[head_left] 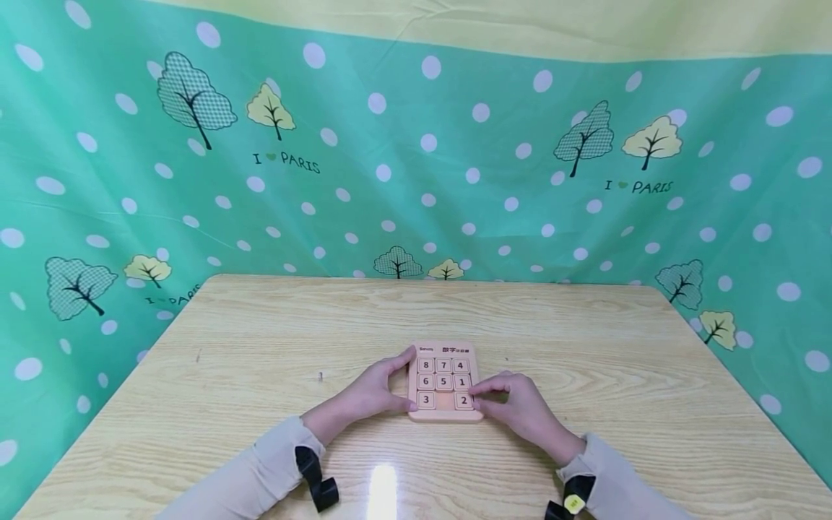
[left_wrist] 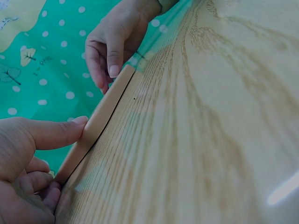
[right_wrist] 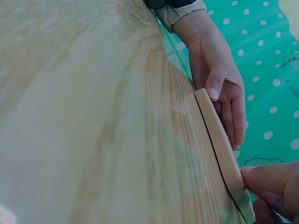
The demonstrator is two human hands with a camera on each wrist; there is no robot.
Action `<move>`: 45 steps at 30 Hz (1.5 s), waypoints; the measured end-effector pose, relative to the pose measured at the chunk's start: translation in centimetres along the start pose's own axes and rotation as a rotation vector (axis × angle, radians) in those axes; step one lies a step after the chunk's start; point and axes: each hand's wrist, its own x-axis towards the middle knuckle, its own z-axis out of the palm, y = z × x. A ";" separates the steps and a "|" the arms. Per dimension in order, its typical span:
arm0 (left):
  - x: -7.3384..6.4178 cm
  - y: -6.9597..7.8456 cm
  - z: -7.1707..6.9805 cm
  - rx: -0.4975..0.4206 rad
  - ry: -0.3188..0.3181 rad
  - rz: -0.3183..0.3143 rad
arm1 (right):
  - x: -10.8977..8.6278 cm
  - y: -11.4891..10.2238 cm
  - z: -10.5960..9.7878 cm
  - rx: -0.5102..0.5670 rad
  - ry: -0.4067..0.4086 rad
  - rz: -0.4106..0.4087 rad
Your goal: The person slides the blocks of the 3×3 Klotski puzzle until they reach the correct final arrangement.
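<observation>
The pink number puzzle (head_left: pixel 445 417) lies flat on the wooden table (head_left: pixel 585 347), between the hands, with a gap in its near row between tile 3 (head_left: pixel 425 400) and tile 2 (head_left: pixel 464 400). The left hand (head_left: pixel 372 390) holds its left side, thumb and forefinger spread wide along the rim; the right hand (head_left: pixel 520 406) has thumb and forefinger bent and slightly parted at the right edge beside tile 2, though whether they pinch anything I cannot tell. The frame looks light, stiff and smooth, probably apt to skid, so the side rims seem the best hold, leaving the tiles free
</observation>
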 end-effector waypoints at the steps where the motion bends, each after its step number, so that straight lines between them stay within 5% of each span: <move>1: 0.0 0.0 0.0 0.001 0.000 0.000 | 0.0 0.0 0.0 0.000 -0.001 -0.002; 23: 0.0 -0.2 -0.1 0.005 0.007 0.011 | 0.7 -1.2 1.7 0.041 -0.047 -0.060; 35: 0.0 0.1 -0.1 0.015 0.000 0.024 | 0.9 -1.4 1.6 0.013 -0.028 -0.044; 45: 0.0 0.2 -0.1 0.005 -0.004 0.018 | 1.6 -0.1 0.4 0.076 0.030 0.045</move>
